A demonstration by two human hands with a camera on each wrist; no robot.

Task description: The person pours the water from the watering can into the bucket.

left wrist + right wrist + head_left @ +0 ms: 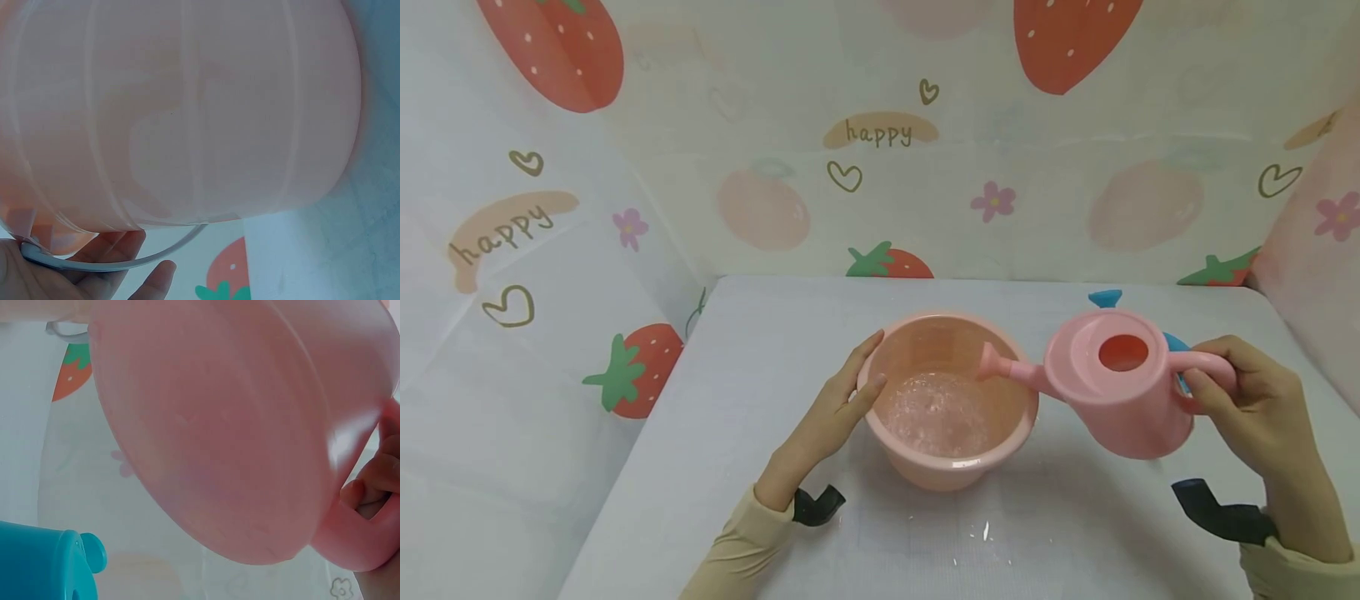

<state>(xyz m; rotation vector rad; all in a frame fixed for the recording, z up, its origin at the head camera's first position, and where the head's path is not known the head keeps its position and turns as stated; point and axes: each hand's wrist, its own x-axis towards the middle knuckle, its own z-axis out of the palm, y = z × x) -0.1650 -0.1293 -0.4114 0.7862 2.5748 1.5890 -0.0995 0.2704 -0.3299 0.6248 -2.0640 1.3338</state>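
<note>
Head view: forward and down, from above. Wrist views: close, sharing with it bucket [953, 463] (left), watering can [1131, 417] (right).

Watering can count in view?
2: pink watering can in the right hand, right of the basin; blue watering can behind it, mostly hidden in head view.

A blue object [34, 562], mostly lost behind the pink watering can [1127, 412], gets chopped by the right wrist view's edge! Left grip [833, 407], cropped at the left wrist view's corner; the basin [219, 125] overruns its top!
</note>
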